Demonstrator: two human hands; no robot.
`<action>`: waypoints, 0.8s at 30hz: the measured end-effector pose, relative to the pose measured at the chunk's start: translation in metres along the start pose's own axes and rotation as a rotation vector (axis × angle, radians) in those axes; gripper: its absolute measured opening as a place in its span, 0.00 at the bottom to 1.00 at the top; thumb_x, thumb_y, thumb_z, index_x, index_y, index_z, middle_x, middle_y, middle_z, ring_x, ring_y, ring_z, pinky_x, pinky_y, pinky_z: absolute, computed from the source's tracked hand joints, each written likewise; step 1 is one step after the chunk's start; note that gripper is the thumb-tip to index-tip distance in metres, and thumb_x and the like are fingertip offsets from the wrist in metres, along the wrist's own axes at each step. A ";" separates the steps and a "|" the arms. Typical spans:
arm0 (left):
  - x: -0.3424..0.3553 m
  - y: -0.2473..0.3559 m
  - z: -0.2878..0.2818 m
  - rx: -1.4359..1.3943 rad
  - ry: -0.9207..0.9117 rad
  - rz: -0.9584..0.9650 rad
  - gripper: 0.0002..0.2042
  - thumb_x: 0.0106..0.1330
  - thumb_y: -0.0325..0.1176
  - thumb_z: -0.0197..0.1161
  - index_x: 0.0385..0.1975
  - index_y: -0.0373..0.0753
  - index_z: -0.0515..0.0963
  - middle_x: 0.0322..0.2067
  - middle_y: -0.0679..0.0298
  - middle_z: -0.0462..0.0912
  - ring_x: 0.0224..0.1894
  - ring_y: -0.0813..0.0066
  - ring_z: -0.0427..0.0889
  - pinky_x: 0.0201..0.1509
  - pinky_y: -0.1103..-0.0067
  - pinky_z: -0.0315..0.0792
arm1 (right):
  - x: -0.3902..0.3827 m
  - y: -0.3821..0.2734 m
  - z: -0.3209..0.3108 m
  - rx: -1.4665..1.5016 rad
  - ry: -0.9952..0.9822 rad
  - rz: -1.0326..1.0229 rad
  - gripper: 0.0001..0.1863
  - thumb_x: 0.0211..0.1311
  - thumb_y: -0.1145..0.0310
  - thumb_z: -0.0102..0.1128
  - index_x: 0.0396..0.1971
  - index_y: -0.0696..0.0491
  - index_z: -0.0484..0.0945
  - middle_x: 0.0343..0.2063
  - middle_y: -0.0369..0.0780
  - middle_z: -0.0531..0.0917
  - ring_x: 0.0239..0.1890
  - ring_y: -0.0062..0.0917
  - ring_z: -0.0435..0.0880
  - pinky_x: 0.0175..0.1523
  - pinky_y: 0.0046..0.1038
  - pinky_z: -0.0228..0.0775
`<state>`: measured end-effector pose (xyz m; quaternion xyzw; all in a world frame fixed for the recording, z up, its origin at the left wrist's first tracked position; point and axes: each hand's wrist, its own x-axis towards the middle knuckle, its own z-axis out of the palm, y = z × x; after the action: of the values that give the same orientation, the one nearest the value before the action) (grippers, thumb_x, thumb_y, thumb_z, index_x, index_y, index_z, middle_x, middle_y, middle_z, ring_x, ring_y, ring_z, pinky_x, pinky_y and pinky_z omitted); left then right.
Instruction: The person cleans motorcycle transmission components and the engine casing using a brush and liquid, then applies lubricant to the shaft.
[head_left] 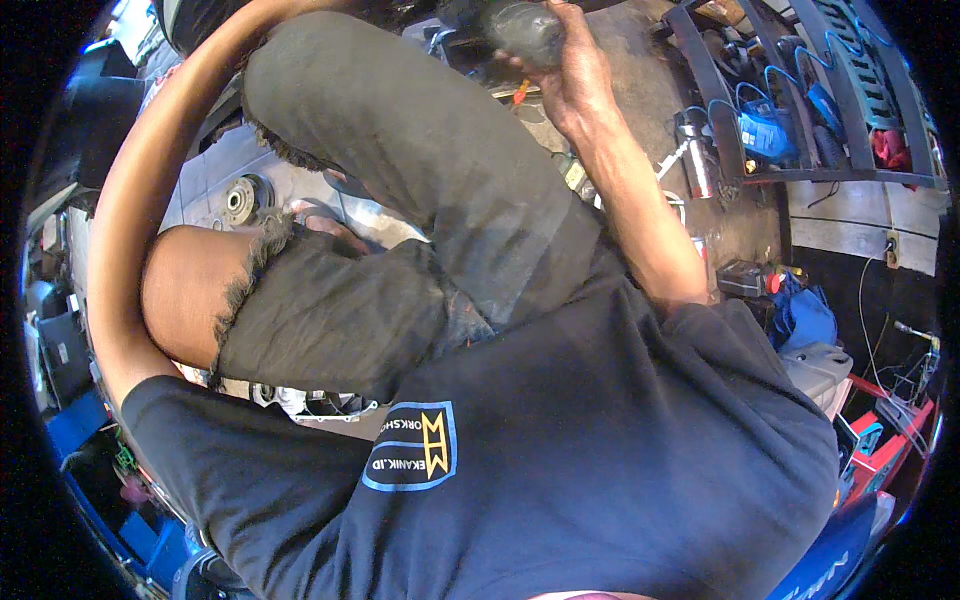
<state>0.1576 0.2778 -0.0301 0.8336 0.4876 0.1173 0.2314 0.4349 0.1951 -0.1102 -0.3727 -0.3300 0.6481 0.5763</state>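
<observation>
At the top edge, my right hand [580,80] is closed round a dark, rounded object [526,34] with a dull, smoky surface. Blur and the frame's edge leave its kind unclear. Just below it shows a small orange-tipped item [520,94]; whether the two are joined I cannot tell. My left forearm [165,125] arches around my raised knee [300,80], and the hand at its end is out of sight beyond the top edge. Dark machine parts [455,45] lie between the knee and my right hand, partly hidden.
A dark metal rack [840,90] at upper right holds a blue tool [766,132]. A spray can [697,165] stands beside it. On the floor left lies a round metal part [244,200]. A red tool tray [890,440] sits at lower right.
</observation>
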 end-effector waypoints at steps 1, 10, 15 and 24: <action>0.000 -0.003 0.000 0.013 0.025 -0.003 0.30 0.60 0.45 0.64 0.61 0.43 0.64 0.51 0.53 0.78 0.56 0.60 0.76 0.61 0.68 0.66 | 0.002 0.002 0.000 0.000 -0.002 -0.002 0.19 0.66 0.57 0.54 0.45 0.59 0.70 0.36 0.46 0.82 0.29 0.34 0.84 0.28 0.32 0.79; 0.011 -0.002 0.002 -0.134 -0.042 -0.019 0.31 0.59 0.45 0.67 0.61 0.42 0.64 0.53 0.55 0.77 0.56 0.66 0.75 0.62 0.70 0.65 | 0.011 0.013 0.010 0.064 0.098 -0.097 0.20 0.63 0.60 0.59 0.47 0.57 0.68 0.35 0.43 0.80 0.27 0.33 0.83 0.28 0.34 0.82; 0.036 -0.071 0.021 -0.256 0.045 0.009 0.32 0.65 0.38 0.64 0.67 0.41 0.60 0.55 0.60 0.77 0.56 0.71 0.76 0.63 0.76 0.67 | 0.008 0.017 0.017 0.057 0.053 -0.020 0.21 0.63 0.60 0.59 0.49 0.57 0.67 0.33 0.44 0.80 0.25 0.32 0.83 0.23 0.31 0.79; 0.031 -0.071 0.015 -0.123 0.033 0.102 0.31 0.64 0.39 0.64 0.66 0.44 0.62 0.53 0.62 0.77 0.56 0.71 0.74 0.64 0.77 0.63 | 0.000 0.001 0.004 0.054 0.041 -0.109 0.19 0.66 0.59 0.54 0.47 0.58 0.68 0.32 0.45 0.81 0.23 0.33 0.83 0.24 0.30 0.77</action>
<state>0.1260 0.3302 -0.0794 0.8396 0.4402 0.1724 0.2677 0.4307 0.1951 -0.1091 -0.3520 -0.3203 0.6165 0.6272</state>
